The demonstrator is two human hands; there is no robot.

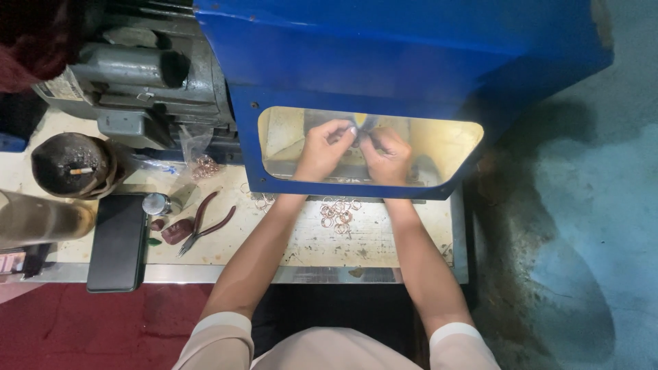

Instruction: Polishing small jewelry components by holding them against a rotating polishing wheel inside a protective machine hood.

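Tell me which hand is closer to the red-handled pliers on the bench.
Left. The left hand works behind the blue guard's window, up and right of the pliers; the right hand is farther right still.

Single view, head-worn camera: looking steeply down from above the person's own shoulders, facing forward over the worktable [384, 253]. Both forearms are running up from the bottom edge toward the blue guard's window [370, 147] at mid-frame. Middling range; bench, machine [147, 75] at upper left, and floor [582, 226] at right are all showing. No second view overlapping.
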